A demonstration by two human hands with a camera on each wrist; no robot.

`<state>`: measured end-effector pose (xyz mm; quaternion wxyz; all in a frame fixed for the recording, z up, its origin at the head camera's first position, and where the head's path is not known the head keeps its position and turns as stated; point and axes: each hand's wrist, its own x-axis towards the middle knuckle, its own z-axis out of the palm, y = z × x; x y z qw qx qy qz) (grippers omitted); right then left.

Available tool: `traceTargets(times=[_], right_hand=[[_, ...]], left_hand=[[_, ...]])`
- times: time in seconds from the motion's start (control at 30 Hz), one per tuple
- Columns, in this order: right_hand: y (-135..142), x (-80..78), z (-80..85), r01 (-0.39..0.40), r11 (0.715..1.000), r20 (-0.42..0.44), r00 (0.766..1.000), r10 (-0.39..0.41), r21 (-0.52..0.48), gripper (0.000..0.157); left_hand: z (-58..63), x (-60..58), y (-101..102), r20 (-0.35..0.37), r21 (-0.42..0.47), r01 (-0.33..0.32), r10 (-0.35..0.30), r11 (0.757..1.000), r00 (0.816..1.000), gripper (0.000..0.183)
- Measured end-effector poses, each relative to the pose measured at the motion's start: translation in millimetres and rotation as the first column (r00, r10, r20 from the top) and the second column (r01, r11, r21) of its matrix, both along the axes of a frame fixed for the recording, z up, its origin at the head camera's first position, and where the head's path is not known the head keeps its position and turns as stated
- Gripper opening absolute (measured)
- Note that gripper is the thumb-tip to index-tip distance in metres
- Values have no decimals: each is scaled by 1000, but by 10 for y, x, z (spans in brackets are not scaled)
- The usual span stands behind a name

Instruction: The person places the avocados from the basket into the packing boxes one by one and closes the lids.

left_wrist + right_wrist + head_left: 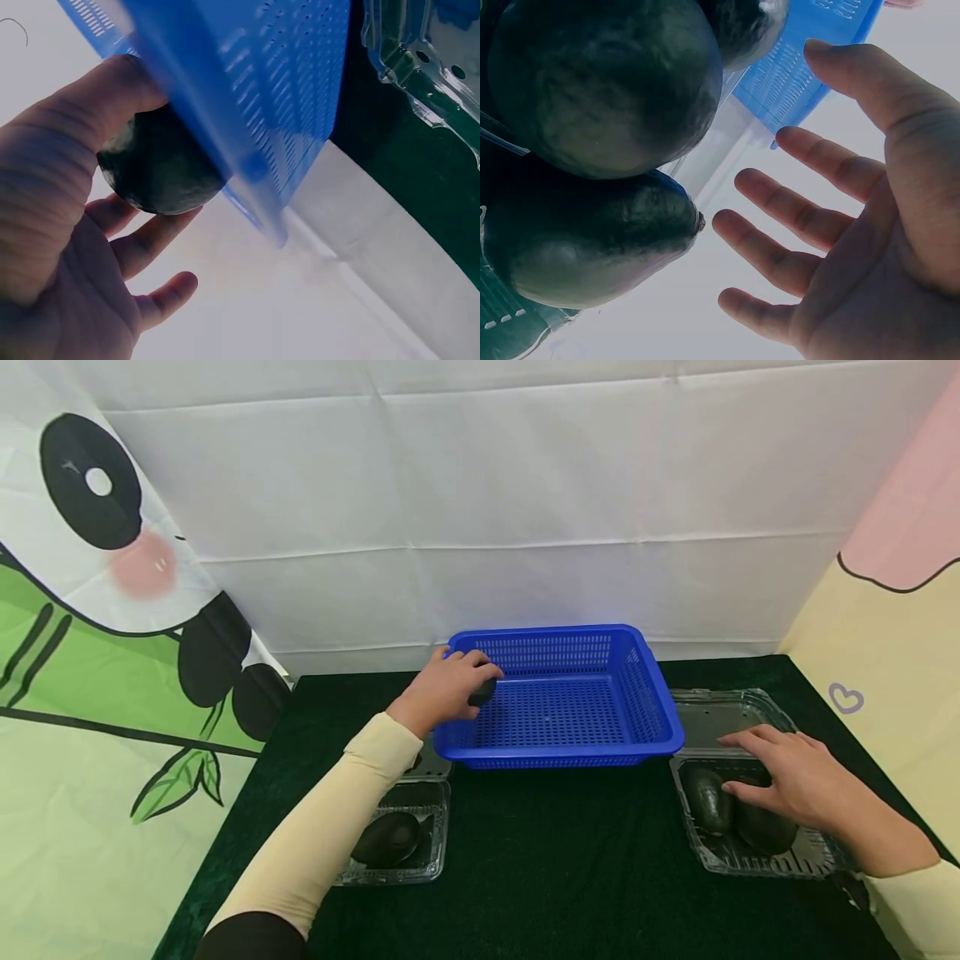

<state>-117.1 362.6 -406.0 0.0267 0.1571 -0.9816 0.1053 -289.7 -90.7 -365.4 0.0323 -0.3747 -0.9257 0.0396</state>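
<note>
My left hand (442, 692) grips a dark avocado (161, 165) between thumb and fingers, at the left side of a blue plastic basket (555, 752). In the left wrist view the basket's rim overlaps part of that avocado. On the right, my right hand (806, 781) hovers with spread fingers over a clear plastic box (708, 860) of avocados. One glossy avocado (707, 802) lies at the box's left, and a larger one (765, 829) is partly covered by the hand. The right wrist view shows open fingers (780, 262) beside the avocados, holding nothing.
A second clear box (438, 860) at the left holds an avocado (386, 839), and my left forearm crosses over it. The right box's lid (720, 714) lies folded back beside the basket. Dark green cloth (562, 860) covers the table; a white sheet (525, 485) hangs behind.
</note>
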Motion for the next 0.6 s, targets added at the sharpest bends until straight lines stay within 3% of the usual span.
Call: traceTargets(times=[0.37, 0.6], right_hand=[[6, -1, -4, -2, 1000, 6, 1000, 2, -6, 62], [7, -8, -9, 2, 1000, 10, 1000, -2, -3, 62]], left_hand=[[173, 189, -122, -94, 28, 48, -45, 998, 995, 65], [277, 336, -215, -101, 56, 45, -39, 997, 994, 66]])
